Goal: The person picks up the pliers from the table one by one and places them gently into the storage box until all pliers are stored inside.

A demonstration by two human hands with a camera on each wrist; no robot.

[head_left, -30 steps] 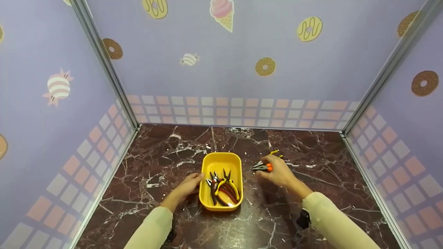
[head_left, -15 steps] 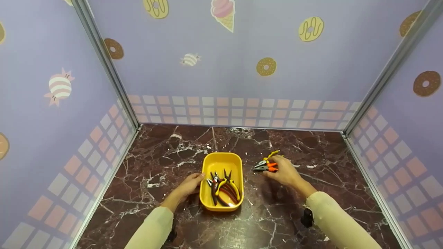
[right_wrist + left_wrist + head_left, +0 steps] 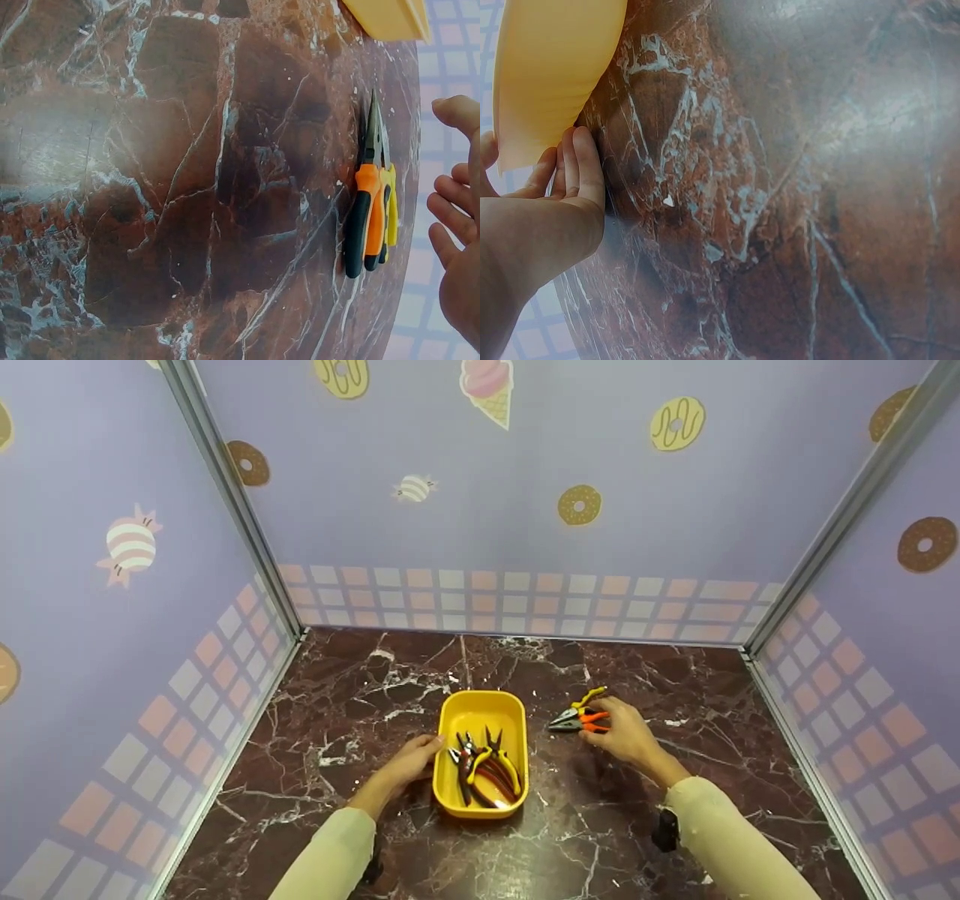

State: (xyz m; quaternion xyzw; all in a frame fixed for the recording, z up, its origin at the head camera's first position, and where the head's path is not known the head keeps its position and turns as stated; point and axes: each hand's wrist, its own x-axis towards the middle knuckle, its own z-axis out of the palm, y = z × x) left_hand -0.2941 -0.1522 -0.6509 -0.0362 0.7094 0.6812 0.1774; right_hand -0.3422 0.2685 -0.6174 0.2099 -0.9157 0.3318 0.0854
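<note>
Yellow-handled pliers (image 3: 587, 698), partly hidden by the relaxed, unladen right hand (image 3: 628, 730), beside orange-handled pliers (image 3: 367, 180) on the worktop (image 3: 555, 847). Yellow bin (image 3: 481, 705), wall pinched by the left hand (image 3: 407, 758): overlapping pliers (image 3: 475, 763), count unclear.

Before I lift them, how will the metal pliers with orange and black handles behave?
The pliers probably feel stiff and heavy for their size, given the tapered metal nose. With handles spread, they'd likely slide rather than roll.
</note>
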